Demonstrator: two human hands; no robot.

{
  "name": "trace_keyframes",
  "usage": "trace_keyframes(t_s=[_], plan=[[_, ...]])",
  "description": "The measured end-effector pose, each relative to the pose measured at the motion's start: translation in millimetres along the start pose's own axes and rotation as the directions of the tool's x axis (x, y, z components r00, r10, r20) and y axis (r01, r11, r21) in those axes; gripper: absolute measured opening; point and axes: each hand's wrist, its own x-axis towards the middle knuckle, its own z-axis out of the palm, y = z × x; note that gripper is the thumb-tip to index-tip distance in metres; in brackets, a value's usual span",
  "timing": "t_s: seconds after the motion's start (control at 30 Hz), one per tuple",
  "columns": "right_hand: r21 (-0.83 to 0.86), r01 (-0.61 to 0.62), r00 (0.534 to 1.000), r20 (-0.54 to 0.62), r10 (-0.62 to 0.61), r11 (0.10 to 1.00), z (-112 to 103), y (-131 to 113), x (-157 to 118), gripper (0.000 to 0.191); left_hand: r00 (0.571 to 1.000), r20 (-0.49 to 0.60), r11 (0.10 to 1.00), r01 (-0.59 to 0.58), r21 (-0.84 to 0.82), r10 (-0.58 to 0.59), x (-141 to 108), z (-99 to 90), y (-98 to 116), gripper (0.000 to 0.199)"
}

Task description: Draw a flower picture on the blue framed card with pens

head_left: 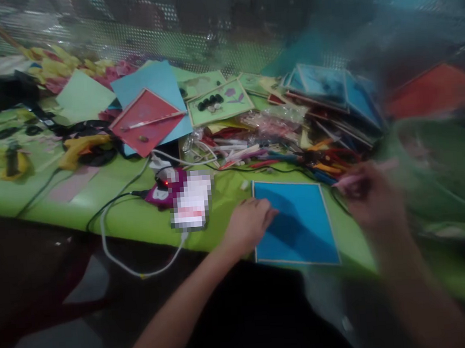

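Observation:
A square blue card [297, 228] with a pale border lies near the green table's front edge. At its left side rests my left hand [252, 220], fingers bent together and lying over the card's edge. My right hand [373, 198] is raised to the right of the card, blurred, with its fingers closed around a slim pink pen-like stick [351, 179]. Its exact kind is too blurred to tell. A shadow falls across the card.
A phone [192, 201] on a white cable lies beside a purple power strip [162, 195]. Behind are a red card [146, 124], coloured sticks [247, 154] and stacked framed cards [322, 89]. A yellow glue gun [81, 148] lies left; a green tub [449, 162] stands right.

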Motion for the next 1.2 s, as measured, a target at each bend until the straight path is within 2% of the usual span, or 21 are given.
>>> trace_keyframes(t_s=[0.07,0.17,0.3,0.47,0.73,0.97,1.2], plan=[[0.154,-0.052,0.995,-0.082,0.065,0.987,-9,3,5,0.034,1.0,-0.014,1.0,0.017,-0.004,-0.017,-6,-0.3,-11,0.039],[0.32,-0.158,0.982,-0.052,0.184,0.934,-8,6,6,0.033,0.998,-0.067,0.993,-0.026,-0.111,0.018,-13,-0.1,-23,0.036],[0.341,-0.207,0.975,-0.003,0.221,0.917,2,12,7,0.028,0.985,-0.037,0.935,-0.173,-0.308,0.17,-18,0.3,-27,0.03],[0.321,-0.224,0.973,0.029,0.227,0.92,3,25,11,0.023,0.978,0.001,0.92,-0.197,-0.34,0.21,-21,-0.7,-28,0.022],[0.069,-0.263,0.957,0.144,0.251,0.962,11,39,2,0.021,0.981,0.036,0.913,-0.165,-0.373,0.192,-23,-4.1,-30,0.022],[-0.214,-0.186,0.954,0.195,0.228,0.959,16,33,-4,0.029,0.982,0.069,0.913,-0.137,-0.385,0.177,-23,-7.1,-29,0.02],[-0.287,-0.13,0.95,0.237,0.202,0.949,19,30,-6,0.032,0.98,0.094,0.916,-0.126,-0.38,0.174,-23,-8.9,-28,0.022]])
